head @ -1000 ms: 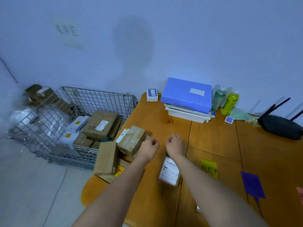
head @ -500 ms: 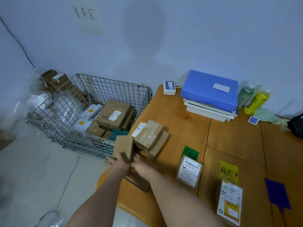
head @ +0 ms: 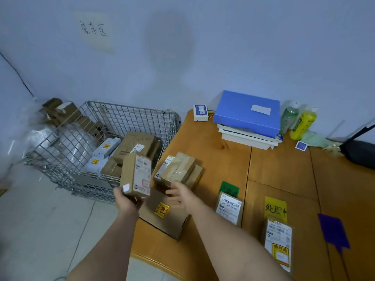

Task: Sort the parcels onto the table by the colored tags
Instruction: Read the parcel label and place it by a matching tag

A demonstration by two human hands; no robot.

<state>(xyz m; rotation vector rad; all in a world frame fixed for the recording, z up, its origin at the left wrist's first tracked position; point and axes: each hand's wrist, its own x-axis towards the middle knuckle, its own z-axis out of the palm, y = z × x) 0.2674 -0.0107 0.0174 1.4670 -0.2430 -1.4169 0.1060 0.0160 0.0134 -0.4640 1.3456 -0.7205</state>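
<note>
My left hand (head: 126, 200) grips a small brown cardboard parcel (head: 137, 175) from below and holds it upright above the table's left edge. My right hand (head: 181, 196) hovers open, fingers spread, over a flat brown box with a yellow sticker (head: 162, 217). Behind it lies a stack of brown parcels (head: 178, 171). A green tag (head: 229, 187) has a labelled parcel (head: 229, 207) lying on its near end. A yellow tag (head: 276, 207) has another parcel (head: 279, 242) below it. A purple tag (head: 333, 232) lies at the right.
A wire basket (head: 129, 116) with several parcels stands on the floor left of the wooden table (head: 284, 169). At the back of the table are a blue box on white trays (head: 247, 114), a small white box (head: 200, 112), two bottles (head: 302, 124) and a black router (head: 359, 151).
My left hand has lifted the small brown parcel up off the pile. My right hand has let go and opened over the flat box. The view has shifted a little.
</note>
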